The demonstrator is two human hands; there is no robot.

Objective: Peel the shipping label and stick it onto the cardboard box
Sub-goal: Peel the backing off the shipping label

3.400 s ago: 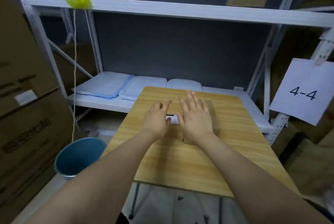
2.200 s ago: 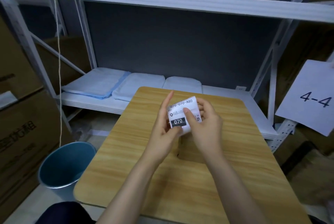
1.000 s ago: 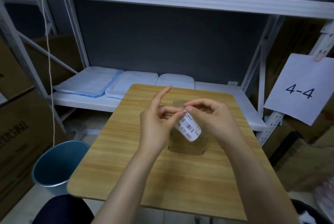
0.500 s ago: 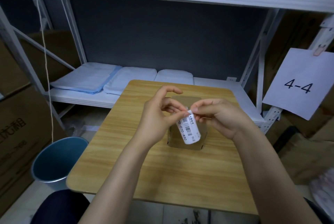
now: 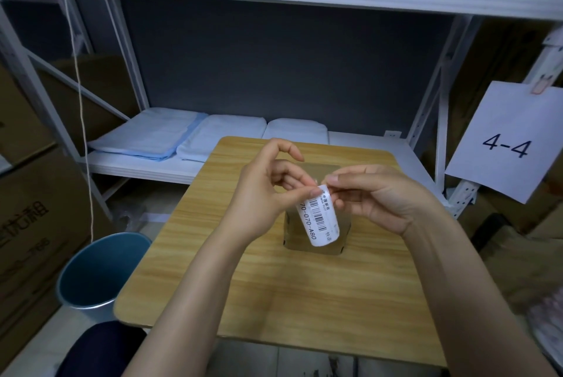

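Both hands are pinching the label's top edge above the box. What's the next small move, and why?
Probably pull the pinched layers apart to start the peel. The left hand and right hand both grip the top edge of the shipping label, which hangs curled above the cardboard box on the table; no separated backing shows, so sticking seems premature.
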